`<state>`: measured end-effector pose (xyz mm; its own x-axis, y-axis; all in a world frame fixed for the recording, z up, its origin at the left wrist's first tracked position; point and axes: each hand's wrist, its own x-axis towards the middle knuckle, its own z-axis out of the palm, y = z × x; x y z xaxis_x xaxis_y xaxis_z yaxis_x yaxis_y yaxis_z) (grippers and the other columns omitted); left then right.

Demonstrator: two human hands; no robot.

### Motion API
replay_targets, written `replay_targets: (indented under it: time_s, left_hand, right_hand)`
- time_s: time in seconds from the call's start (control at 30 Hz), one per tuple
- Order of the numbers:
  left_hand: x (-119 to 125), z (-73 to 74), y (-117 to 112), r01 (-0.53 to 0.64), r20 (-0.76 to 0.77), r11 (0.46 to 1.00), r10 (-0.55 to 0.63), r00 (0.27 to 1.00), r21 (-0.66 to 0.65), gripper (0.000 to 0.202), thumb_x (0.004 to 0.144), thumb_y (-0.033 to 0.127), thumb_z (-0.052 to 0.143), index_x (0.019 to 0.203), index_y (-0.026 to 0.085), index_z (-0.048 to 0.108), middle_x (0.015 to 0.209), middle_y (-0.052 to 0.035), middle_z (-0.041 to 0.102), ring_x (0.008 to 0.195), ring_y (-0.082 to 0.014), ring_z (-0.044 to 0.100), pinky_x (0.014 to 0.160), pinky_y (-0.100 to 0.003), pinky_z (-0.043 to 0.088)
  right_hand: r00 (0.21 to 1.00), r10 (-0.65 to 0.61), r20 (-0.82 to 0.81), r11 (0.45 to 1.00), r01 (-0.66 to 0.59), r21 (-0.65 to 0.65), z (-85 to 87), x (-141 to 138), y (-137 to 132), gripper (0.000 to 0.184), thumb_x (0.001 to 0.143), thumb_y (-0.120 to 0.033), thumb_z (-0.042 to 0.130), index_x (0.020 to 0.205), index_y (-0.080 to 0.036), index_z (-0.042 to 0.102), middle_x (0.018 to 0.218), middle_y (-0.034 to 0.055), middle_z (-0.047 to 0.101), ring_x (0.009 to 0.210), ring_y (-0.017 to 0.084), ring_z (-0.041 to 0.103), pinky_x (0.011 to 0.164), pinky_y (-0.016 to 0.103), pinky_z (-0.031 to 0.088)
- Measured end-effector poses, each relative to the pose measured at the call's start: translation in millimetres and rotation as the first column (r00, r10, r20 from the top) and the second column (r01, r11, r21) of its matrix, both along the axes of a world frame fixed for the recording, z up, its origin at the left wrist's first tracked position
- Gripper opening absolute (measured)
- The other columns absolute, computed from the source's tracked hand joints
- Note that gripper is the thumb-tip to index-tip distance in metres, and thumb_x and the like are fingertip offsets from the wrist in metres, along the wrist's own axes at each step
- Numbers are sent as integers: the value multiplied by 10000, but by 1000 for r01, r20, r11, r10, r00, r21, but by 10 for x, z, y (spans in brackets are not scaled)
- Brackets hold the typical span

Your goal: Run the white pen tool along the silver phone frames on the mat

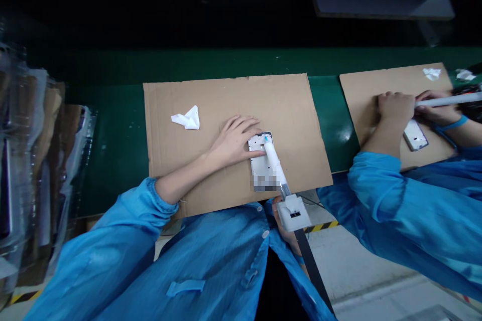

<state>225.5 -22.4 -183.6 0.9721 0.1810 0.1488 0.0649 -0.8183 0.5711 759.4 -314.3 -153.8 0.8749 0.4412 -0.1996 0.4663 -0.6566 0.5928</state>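
Observation:
A phone housing (259, 166), pale silver with a dark edge and small holes, lies on a cardboard sheet (173, 160). My left hand (233, 140) rests at its upper left, fingers stretched and spread, the thumb lying across the housing. A white stick-shaped tool (274, 160) slants over the housing's right side, its bluish tip near the top end. Lower down it meets a white square block (294, 212). My right hand (285, 230), partly hidden behind this block, is closed around the tool's lower end just off the cardboard's front edge.
Crumpled white tissue (188, 119) lies on the cardboard's left. At right, a co-worker's hands (397, 110) hold a white stick over another phone housing (416, 135) on a second cardboard sheet (371, 90). Plastic-wrapped stacked panels (41, 160) stand at left. A dark shelf spans the back.

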Motion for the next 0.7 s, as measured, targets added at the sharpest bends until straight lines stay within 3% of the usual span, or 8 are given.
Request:
replay_targets:
  time_s: [0.1, 0.4, 0.7]
  left_hand:
    - [-1, -1, -2, 2, 2, 1000, -2, 1000, 4, 666, 1068, 735, 852, 1544, 276, 774, 1779, -126, 640, 1699, -384, 544, 1494, -667, 294]
    - [-1, -5, -1, 2, 1, 1000, -2, 1000, 1, 680, 1079, 752, 825, 1564, 279, 765, 1784, -131, 634, 1704, -385, 539, 1497, -668, 286]
    - [-2, -2, -1, 3, -10, 1000, -3, 1000, -2, 661, 1084, 743, 820, 1559, 288, 764, 1790, -124, 627, 1709, -386, 529, 1497, -668, 282]
  right_hand:
    - [1000, 10, 1, 1000, -10, -7, -1, 8, 0, 653, 1190, -124, 190, 1587, -30, 700, 1530, 321, 691, 1467, 377, 674, 1156, 563, 573]
    - [1000, -18, -6, 1000, 18, 21, 8, -25, 40, 680, 1142, -72, 205, 1595, -2, 707, 1537, 359, 680, 1490, 413, 667, 1150, 585, 553]
    - [1000, 4, 6, 1000, -4, -25, 50, -65, 49, 658, 1188, -98, 197, 1585, -29, 717, 1538, 303, 705, 1486, 365, 691, 1149, 548, 594]
